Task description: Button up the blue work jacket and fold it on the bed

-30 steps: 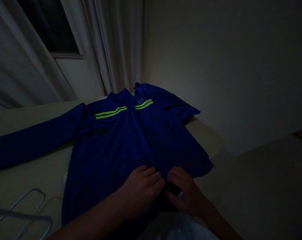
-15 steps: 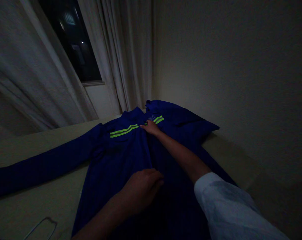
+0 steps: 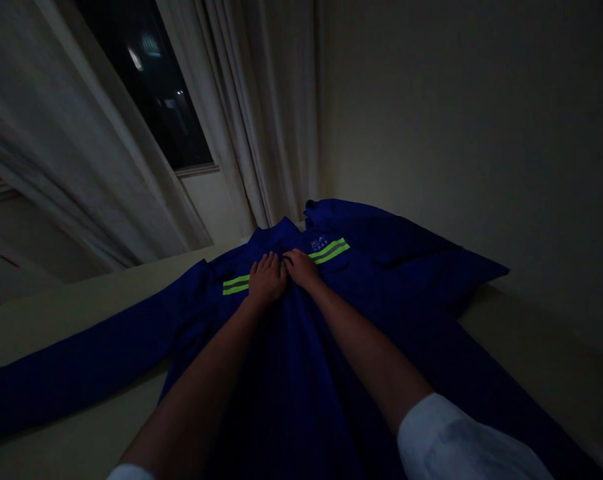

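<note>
A dark blue work jacket [image 3: 291, 373] lies spread out, front side up, with its collar at the far end. Yellow-green reflective stripes cross its chest, and small pale lettering sits above the right-hand stripe. My left hand [image 3: 268, 279] rests over the inner end of the left stripe, fingers bent down on the cloth at the front opening. Close beside it, my right hand [image 3: 302, 268] pinches the jacket's front edge just below the collar. The fingertips nearly meet, and the small piece of cloth or fastener between them is too dark to make out.
Under the jacket is a pale flat surface [image 3: 131, 427], perhaps a bed. Long light curtains [image 3: 261, 120] hang behind it, beside a dark window [image 3: 156, 87]. A plain wall [image 3: 456, 133] stands to the right. One sleeve [image 3: 81, 363] stretches far left.
My left hand has moved forward from the jacket's lower middle to the chest, beside my right hand. The right hand stays at the front opening. The view has shifted slightly.
</note>
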A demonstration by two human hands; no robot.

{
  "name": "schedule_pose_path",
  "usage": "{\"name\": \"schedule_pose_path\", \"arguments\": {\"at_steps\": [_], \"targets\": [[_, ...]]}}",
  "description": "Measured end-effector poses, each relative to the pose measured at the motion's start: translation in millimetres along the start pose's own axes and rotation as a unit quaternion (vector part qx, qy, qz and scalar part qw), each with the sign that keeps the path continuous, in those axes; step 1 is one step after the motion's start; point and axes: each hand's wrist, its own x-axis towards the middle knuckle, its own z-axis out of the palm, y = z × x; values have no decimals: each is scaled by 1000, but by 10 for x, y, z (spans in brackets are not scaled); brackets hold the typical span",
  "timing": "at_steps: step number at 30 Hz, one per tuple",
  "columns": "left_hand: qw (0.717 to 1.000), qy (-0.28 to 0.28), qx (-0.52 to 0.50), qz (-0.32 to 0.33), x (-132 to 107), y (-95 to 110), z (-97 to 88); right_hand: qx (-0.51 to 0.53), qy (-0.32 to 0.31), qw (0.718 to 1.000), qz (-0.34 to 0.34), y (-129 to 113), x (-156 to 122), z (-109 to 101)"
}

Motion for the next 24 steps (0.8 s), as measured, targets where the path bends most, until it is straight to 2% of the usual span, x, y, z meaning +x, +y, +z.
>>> {"name": "schedule_pose_path", "arguments": {"at_steps": [5, 10, 15, 19, 24], "targets": [[1000, -16, 2, -2, -6, -95, 162, -43, -16, 999, 13, -21, 97, 12], [1000, -18, 9, -10, -12, -89, 161, -48, -46, 998, 2, -50, 255, 25], [1000, -10, 15, -4, -3, -83, 164, -100, -66, 991, -58, -59, 233, 22], [1000, -14, 23, -4, -10, -93, 169, -136, -80, 984, -79, -77, 221, 25], [999, -10, 32, 1, -11, -102, 169, -133, -65, 986, -82, -84, 236, 67]]}}
